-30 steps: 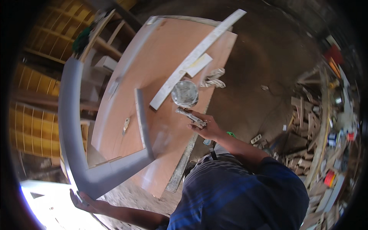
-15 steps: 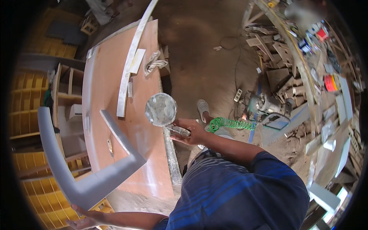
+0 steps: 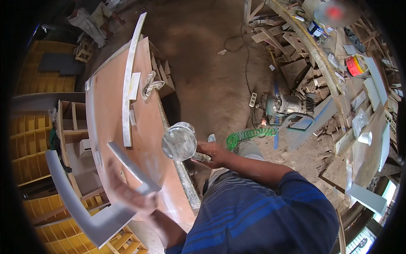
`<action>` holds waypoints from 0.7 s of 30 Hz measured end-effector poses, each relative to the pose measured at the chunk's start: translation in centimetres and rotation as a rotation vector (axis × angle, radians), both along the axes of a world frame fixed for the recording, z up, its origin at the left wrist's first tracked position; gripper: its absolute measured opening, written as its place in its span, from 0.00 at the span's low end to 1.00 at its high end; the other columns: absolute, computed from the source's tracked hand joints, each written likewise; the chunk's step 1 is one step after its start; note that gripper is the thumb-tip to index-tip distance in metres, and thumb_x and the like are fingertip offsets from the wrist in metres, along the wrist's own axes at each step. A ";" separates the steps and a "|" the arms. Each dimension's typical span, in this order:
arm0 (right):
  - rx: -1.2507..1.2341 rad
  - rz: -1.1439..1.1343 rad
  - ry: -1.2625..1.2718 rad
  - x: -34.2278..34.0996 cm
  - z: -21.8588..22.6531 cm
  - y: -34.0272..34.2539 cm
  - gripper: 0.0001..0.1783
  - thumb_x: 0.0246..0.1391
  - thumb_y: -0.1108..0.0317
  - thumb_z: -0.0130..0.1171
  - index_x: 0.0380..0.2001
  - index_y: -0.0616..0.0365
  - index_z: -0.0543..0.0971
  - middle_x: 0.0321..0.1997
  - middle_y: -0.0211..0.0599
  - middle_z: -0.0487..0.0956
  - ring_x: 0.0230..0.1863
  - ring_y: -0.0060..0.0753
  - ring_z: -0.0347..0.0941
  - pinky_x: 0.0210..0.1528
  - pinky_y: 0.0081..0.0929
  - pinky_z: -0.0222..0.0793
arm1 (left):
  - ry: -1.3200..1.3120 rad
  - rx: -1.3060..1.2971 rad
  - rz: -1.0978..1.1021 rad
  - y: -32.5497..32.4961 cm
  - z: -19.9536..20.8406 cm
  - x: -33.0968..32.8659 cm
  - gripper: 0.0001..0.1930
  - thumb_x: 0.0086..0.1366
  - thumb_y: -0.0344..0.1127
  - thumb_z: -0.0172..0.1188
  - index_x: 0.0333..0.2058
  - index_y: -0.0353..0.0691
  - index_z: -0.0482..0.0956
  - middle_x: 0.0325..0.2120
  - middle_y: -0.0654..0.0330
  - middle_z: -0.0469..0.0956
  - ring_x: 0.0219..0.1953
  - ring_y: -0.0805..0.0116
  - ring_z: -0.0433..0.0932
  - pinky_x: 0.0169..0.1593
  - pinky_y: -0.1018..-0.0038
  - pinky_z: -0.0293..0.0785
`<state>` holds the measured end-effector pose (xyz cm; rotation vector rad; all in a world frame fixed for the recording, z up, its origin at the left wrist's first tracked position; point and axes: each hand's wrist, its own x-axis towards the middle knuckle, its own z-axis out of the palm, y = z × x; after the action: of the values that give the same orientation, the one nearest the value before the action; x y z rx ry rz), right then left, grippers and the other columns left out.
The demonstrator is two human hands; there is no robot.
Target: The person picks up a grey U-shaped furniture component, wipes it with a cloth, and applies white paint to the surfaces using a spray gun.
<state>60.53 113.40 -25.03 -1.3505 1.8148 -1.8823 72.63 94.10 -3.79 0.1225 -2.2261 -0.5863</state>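
My right hand (image 3: 213, 155) is closed round the handle of a spray gun (image 3: 179, 141). Its round, paint-stained metal cup hides the gun's front. My left hand (image 3: 131, 192) is smeared by motion, but its fingers look stretched out with nothing in them. It passes above a grey, angular U-shaped panel (image 3: 95, 220), partly hiding it. Whether the hand touches the panel, I cannot tell. That panel lies across the near left part of a reddish plywood sheet (image 3: 111, 95) and juts beyond its left edge.
On the plywood lie a long pale strip (image 3: 132, 84) and a rag (image 3: 151, 84). A green coiled hose (image 3: 253, 136) runs toward a compressor (image 3: 285, 103). Scrap wood (image 3: 292, 70) is piled at far right; yellow slatted frames (image 3: 31, 131) stand left. Another person (image 3: 91, 25) is at far left.
My left hand has risen from the lower left to above the grey panel. The spray gun stays in my right hand. The whole view has shifted somewhat.
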 end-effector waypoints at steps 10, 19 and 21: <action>0.420 0.183 -0.195 -4.0 -3.7 7.4 0.34 0.51 0.61 0.69 0.62 0.48 0.71 0.60 0.46 0.74 0.54 0.56 0.76 0.52 0.46 0.75 | -0.374 0.860 -0.286 9.4 -17.4 -12.8 0.46 0.41 0.30 0.83 0.60 0.32 0.68 0.53 0.52 0.77 0.52 0.66 0.79 0.57 0.69 0.76; 0.594 -0.129 -0.670 -11.4 -23.5 19.7 0.28 0.53 0.60 0.67 0.58 0.54 0.78 0.51 0.49 0.80 0.55 0.49 0.77 0.60 0.42 0.71 | -0.490 0.984 -0.063 13.7 -32.2 -16.8 0.42 0.43 0.31 0.82 0.57 0.40 0.68 0.51 0.58 0.76 0.52 0.66 0.77 0.57 0.66 0.77; 0.763 -0.288 -1.013 -14.2 -31.6 22.0 0.33 0.52 0.58 0.70 0.60 0.55 0.76 0.58 0.51 0.78 0.59 0.45 0.76 0.63 0.40 0.69 | -0.548 1.067 -0.052 14.2 -36.9 -17.5 0.40 0.47 0.30 0.80 0.58 0.44 0.68 0.52 0.58 0.75 0.53 0.64 0.76 0.57 0.60 0.78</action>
<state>46.35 135.45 -56.63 0.1339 1.8058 -1.2817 55.10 108.32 -40.67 0.8456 -2.1482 -1.8941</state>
